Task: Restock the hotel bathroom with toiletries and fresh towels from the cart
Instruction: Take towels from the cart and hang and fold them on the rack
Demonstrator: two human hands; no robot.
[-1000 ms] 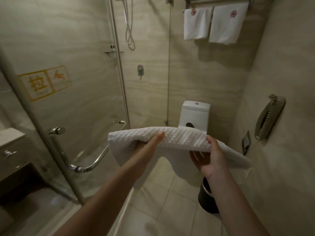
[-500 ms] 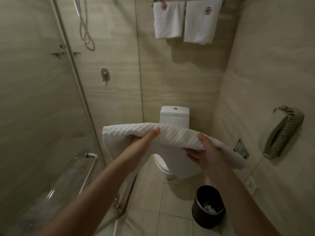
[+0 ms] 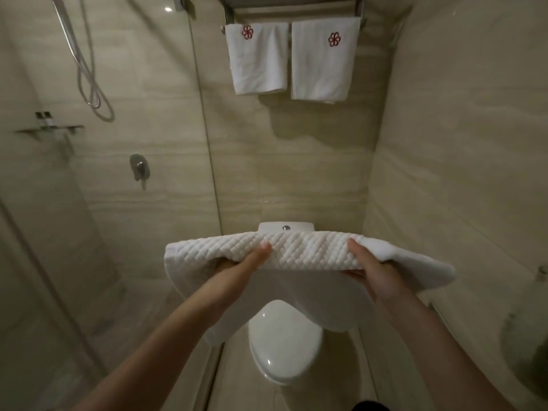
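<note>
Towel (image 3: 302,252) has moved above the toilet (image 3: 283,342); left grip (image 3: 237,271) and right grip (image 3: 373,274) both clasp it.

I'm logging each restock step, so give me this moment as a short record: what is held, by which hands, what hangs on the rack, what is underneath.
held: quilted towel, white, folded, held level
left hand: grips its near edge, thumb on top
right hand: grips its near edge, thumb on top
rack: left hung towel and right hung towel, white, red flower marks
underneath: toilet, lid closed
</note>
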